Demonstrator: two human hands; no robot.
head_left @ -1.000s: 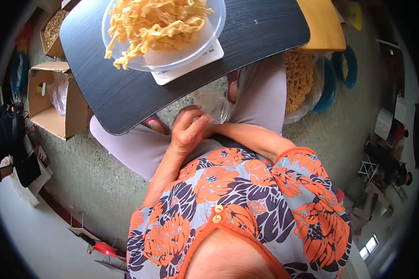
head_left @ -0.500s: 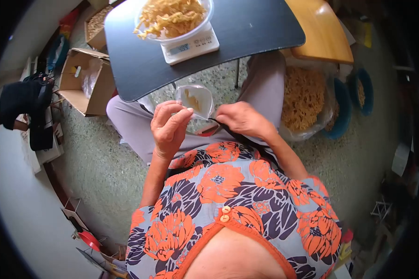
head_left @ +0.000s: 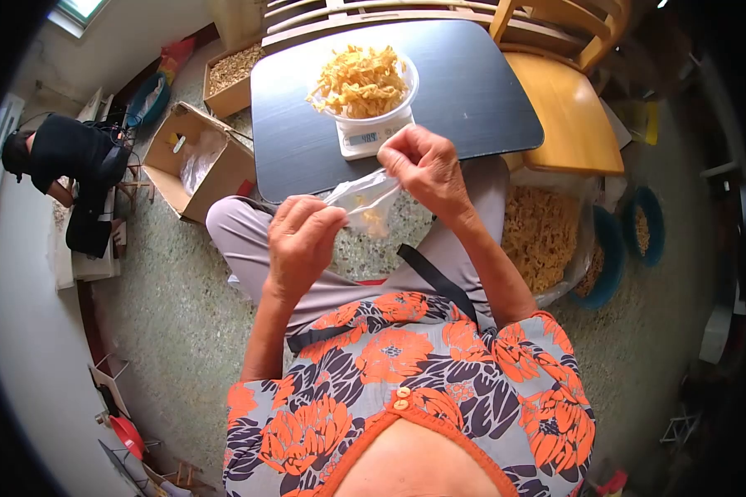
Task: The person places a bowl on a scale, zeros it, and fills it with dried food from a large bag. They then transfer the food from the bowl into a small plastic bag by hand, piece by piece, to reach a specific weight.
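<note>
Between my hands, over my lap, a clear plastic bag (head_left: 365, 207) is stretched by its top edge. A few yellowish dried pieces lie in its lower part. My left hand (head_left: 300, 240) pinches one side of the bag's mouth, and my right hand (head_left: 427, 172) pinches the other, higher up. Just beyond my right hand, a white digital scale (head_left: 360, 138) sits on the dark table (head_left: 298, 124). On it rests a clear plastic bowl (head_left: 413, 83) heaped with dried yellow strips (head_left: 360, 81).
On the right, beside my leg, is a large bag of dried strips (head_left: 543, 228), with blue-green basins (head_left: 612, 257) next to it. A wooden chair (head_left: 555, 108) adjoins the table. At left stand an open cardboard box (head_left: 170, 170) and a person in black (head_left: 75, 161).
My right hand has moved up from my lap and now grips the bag's edge. The bag is pulled wide between both hands. My view has tilted up, showing more of the table.
</note>
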